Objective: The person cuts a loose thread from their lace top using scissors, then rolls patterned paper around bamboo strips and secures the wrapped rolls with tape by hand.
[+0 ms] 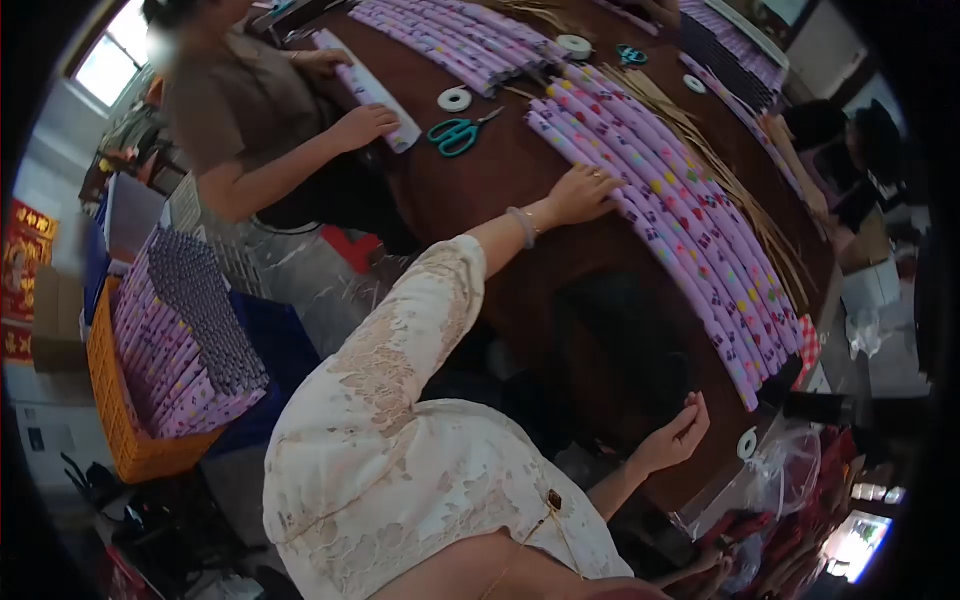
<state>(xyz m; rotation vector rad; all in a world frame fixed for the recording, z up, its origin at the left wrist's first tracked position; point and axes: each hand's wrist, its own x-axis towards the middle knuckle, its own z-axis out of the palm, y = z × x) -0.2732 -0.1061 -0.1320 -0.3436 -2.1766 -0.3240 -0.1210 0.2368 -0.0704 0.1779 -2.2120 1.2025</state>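
Observation:
My left hand rests on the near edge of a row of long, thin purple rolls printed with fruit-like and floral spots. Its fingers lie over the closest roll, and no grip around it shows. A beaded bracelet circles that wrist. Close to the table's near edge, my right hand hovers just off the lower end of the rolls. Its fingers curve loosely, with nothing visible in them. Scissors with teal handles and a white tape roll lie left of the row.
Dry brown strips lie behind the rolls on the dark table. A co-worker at left handles a purple roll; another person works opposite. An orange crate holds stacked purple rolls. A white tape roll sits near the right edge.

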